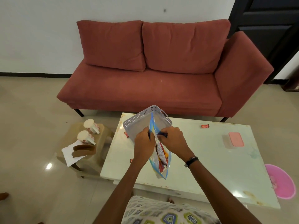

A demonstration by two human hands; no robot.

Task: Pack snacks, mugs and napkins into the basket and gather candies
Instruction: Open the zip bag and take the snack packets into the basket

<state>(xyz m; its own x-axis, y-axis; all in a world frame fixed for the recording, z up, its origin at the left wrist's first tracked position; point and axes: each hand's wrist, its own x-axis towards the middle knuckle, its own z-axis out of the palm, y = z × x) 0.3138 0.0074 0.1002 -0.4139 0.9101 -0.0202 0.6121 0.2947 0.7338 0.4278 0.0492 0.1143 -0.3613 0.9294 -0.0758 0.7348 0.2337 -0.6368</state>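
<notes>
A clear zip bag [161, 160] with blue edges holds red and yellow snack packets and stands on the white table [202, 159]. My left hand [143, 143] and my right hand [172, 138] each grip one side of its top. Just behind the bag sits an empty grey perforated basket [137, 120]. Small red candies lie on the table: one at the far right [205, 126], one left of the basket [126, 134], one near the left edge [131, 160]. Two white mugs with red patterns [90, 125] [85, 136] and white napkins [69, 155] in a brown holder [84, 151] rest on a side stool.
A clear box with a pink lid [234, 140] sits on the table's right side. The beige stool [84, 143] stands left of the table. A red sofa [153, 70] is behind it. A pink round mat [280, 181] lies on the floor at right.
</notes>
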